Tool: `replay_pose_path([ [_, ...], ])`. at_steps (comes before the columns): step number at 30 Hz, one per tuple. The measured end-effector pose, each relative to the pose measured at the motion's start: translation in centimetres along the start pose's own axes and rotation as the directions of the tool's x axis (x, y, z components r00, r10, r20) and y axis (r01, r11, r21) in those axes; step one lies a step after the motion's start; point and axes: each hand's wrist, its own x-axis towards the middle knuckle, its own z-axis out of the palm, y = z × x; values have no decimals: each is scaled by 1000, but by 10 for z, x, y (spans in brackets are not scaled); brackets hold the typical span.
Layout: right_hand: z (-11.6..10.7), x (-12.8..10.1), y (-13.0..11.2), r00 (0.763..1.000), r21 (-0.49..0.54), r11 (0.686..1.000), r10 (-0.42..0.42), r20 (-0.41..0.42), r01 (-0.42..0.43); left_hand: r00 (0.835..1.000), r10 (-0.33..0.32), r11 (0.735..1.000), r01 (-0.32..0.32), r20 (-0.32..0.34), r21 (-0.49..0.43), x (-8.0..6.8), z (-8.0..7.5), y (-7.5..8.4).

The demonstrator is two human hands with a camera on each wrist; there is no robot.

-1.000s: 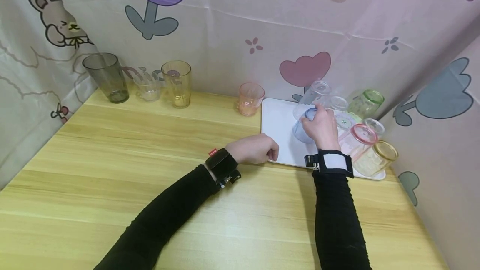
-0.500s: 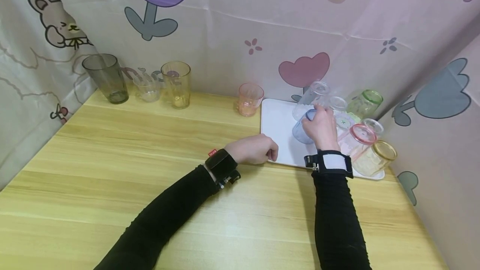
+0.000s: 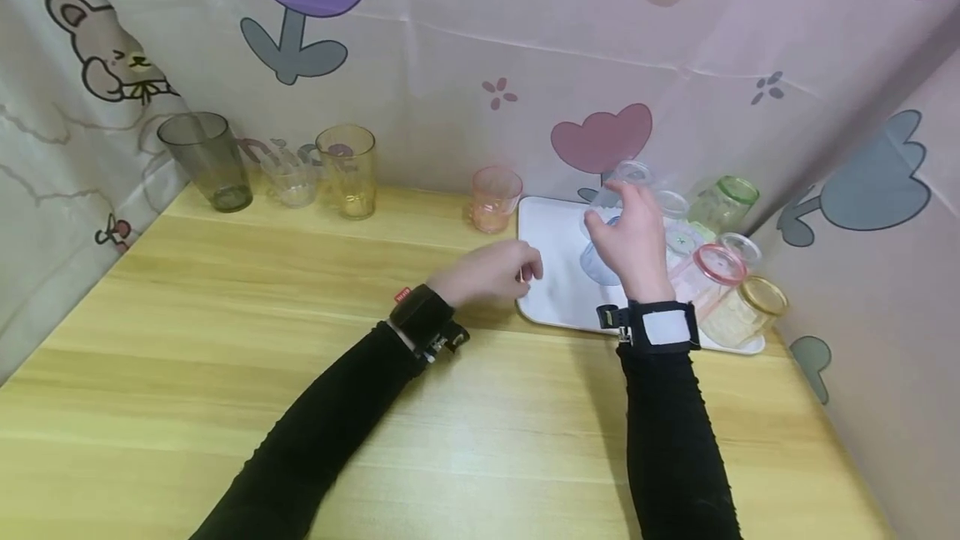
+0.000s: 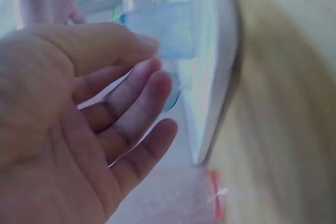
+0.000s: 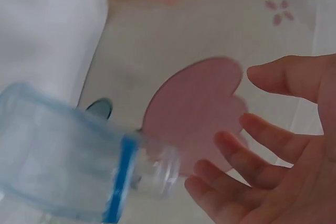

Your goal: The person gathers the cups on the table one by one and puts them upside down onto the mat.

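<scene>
Two hands were seen near the white tray (image 3: 547, 227). Half a second earlier the right hand (image 3: 633, 240) had been curled round the blue-rimmed glass (image 3: 600, 261); now its fingers were spread and released, lifted just above that glass, which lay tilted on the tray. The left hand (image 3: 491, 273), relaxed and holding nothing, had been raised off the wooden table (image 3: 300, 315). A cartoon-printed cloth backdrop (image 3: 450, 40) was hung behind.

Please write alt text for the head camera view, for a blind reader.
Right hand reaches open over a pale blue clear plastic cup lying on a white rectangular tray; left hand, empty, hovers at the tray's left edge above a light wooden table.
</scene>
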Motion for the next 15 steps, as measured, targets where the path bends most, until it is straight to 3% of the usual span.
replay_pose_path([
  [3,3,-2,-10,999,30,999,-41,18,40,994,-20,999,16,-105,-40,-6,-17,-8],
  [7,7,-5,-17,994,29,996,-82,70,80,967,-75,989,41,-244,-140,-16,-36,-18],
  [11,13,-7,-20,980,-5,994,-108,165,110,924,-132,978,61,-359,-202,-26,-55,-27],
  [15,22,-8,-24,952,-37,992,-109,286,124,867,-169,974,72,-469,-216,-36,-71,-33],
])
